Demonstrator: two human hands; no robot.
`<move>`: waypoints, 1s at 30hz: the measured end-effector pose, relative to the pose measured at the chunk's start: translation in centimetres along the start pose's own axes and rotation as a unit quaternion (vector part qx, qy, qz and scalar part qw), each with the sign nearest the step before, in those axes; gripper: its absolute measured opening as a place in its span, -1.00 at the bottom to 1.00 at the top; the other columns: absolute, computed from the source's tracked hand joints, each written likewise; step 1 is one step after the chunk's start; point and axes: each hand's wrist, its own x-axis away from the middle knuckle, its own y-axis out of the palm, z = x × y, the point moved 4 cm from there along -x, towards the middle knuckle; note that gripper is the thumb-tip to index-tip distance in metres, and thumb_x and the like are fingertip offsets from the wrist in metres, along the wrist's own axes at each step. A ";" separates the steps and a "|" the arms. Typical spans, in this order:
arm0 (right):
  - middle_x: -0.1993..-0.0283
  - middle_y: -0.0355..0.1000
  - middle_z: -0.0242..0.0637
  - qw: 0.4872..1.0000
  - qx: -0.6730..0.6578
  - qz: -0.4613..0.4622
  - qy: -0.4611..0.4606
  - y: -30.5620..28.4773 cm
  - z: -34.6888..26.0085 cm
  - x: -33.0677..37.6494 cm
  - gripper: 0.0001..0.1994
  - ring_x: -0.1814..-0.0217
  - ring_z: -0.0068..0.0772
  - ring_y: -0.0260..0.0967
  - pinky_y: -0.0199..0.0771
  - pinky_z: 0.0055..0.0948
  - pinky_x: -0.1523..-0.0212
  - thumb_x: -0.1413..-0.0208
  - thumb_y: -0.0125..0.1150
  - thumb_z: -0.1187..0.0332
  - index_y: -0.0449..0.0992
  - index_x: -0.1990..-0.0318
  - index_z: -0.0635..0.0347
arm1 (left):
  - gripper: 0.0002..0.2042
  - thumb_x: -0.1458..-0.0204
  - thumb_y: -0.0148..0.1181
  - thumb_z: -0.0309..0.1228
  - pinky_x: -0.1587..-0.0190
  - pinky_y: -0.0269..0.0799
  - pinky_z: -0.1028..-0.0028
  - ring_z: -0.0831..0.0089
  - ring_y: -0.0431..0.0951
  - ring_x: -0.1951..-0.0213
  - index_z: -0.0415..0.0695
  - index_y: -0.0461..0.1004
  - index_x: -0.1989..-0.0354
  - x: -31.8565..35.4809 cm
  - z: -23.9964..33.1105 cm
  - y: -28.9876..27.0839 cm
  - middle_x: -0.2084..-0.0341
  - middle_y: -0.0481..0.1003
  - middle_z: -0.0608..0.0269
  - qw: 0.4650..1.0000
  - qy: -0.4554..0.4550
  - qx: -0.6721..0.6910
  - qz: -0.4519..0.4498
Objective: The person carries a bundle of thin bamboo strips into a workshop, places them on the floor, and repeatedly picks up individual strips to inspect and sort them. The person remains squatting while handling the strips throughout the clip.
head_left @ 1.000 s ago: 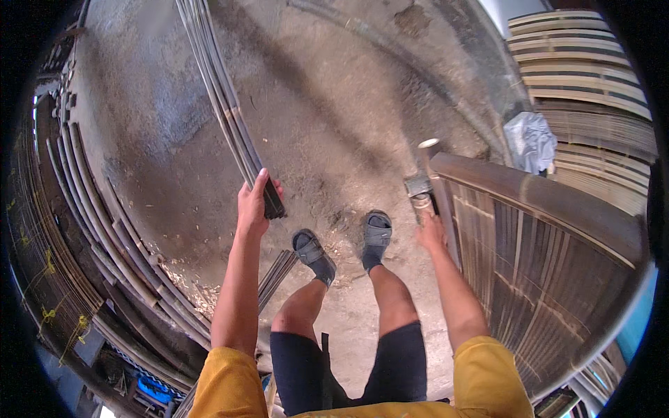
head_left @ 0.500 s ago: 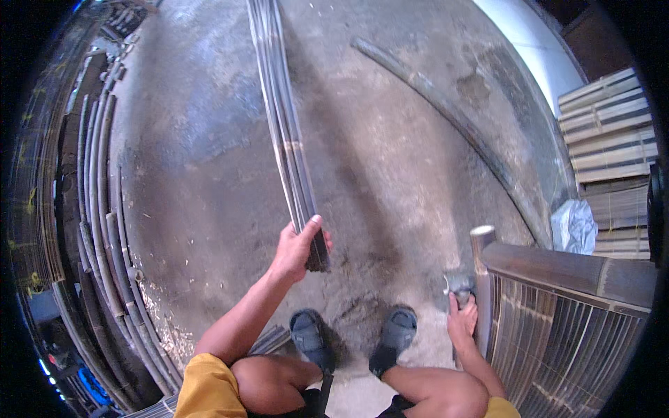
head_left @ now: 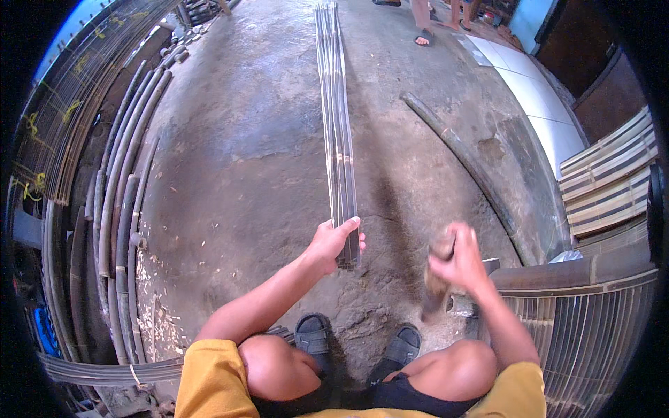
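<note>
A bundle of long thin grey slats (head_left: 339, 132) lies on the concrete floor and stretches away from me. My left hand (head_left: 333, 242) grips its near end, thumb over the top. My right hand (head_left: 456, 261) is raised to the right of the bundle and is closed on a short brown mallet-like tool (head_left: 437, 282), which is blurred by motion. I am squatting, with my two feet in dark sandals (head_left: 315, 334) just below the bundle's end.
Long dark bamboo poles (head_left: 122, 209) lie stacked along the left. One curved pole (head_left: 463, 157) lies on the floor to the right. A woven slatted panel (head_left: 592, 327) stands at my right, stacked slat panels (head_left: 610, 188) behind it. Other people's feet (head_left: 425, 21) stand at the far end.
I have crouched lower and the view tilted forward. My right hand left the post at the panel's corner and rose toward the bundle with the tool. My left hand kept hold of the slats.
</note>
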 end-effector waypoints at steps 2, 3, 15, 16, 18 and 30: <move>-0.02 0.34 0.05 0.992 -0.091 0.063 0.066 0.0 1.1 -3.6 -0.29 -0.07 0.01 0.35 0.38 -0.18 -0.13 0.16 0.52 0.23 0.21 -0.09 0.25 | -0.73 -0.22 0.22 -0.23 0.37 0.59 0.33 0.38 0.61 0.41 -0.18 0.39 0.14 -0.3 -0.2 -0.6 0.39 0.56 0.16 1.000 0.003 0.001 0.006; -0.03 0.36 0.00 0.981 -0.137 0.093 0.105 0.6 2.2 -4.2 -0.30 -0.05 -0.07 0.38 0.39 -0.24 -0.12 0.11 0.53 0.22 0.18 -0.09 0.25 | -0.73 -0.22 0.22 -0.23 0.37 0.59 0.33 0.38 0.61 0.40 -0.17 0.39 0.13 -0.3 -0.1 0.1 0.39 0.56 0.16 1.000 0.007 0.008 -0.006; -0.20 0.33 -0.24 0.654 -0.608 0.060 0.447 23.5 11.6 3.0 -0.46 -0.14 -0.19 0.37 0.47 -0.10 -0.09 -0.28 0.21 0.05 0.20 -0.30 -0.01 | -0.72 -0.24 0.19 -0.21 0.30 0.61 0.28 0.36 0.60 0.36 -0.15 0.41 0.07 -4.0 -5.6 4.8 0.34 0.56 0.16 0.998 -0.036 0.026 -0.053; -0.23 0.32 -0.21 0.652 -0.596 0.046 0.466 24.0 12.2 3.6 -0.44 -0.15 -0.17 0.36 0.45 -0.09 -0.11 -0.29 0.20 0.06 0.18 -0.32 0.01 | -0.72 -0.24 0.19 -0.21 0.29 0.61 0.28 0.35 0.60 0.36 -0.15 0.41 0.05 -4.4 -6.2 4.5 0.33 0.56 0.15 0.998 -0.040 0.010 -0.043; -0.27 0.30 -0.17 0.647 -0.573 0.017 0.504 25.1 13.4 4.9 -0.40 -0.17 -0.14 0.36 0.41 -0.06 -0.16 -0.30 0.18 0.07 0.13 -0.38 0.04 | -0.70 -0.26 0.17 -0.21 0.23 0.60 0.25 0.33 0.61 0.30 -0.15 0.42 -0.01 -6.0 -8.3 3.8 0.28 0.56 0.16 0.996 -0.066 -0.035 -0.052; 0.34 0.41 -0.16 0.911 -0.274 -0.060 0.301 23.3 5.8 2.8 -0.44 0.31 -0.37 0.38 0.46 -0.28 0.23 -0.20 0.23 -0.12 0.23 0.08 0.23 | -0.27 -0.14 0.08 0.24 0.09 0.50 0.07 -0.13 0.61 0.13 -0.43 0.47 0.17 -13.5 -3.8 -6.3 0.21 0.57 -0.32 0.777 0.120 -0.602 0.141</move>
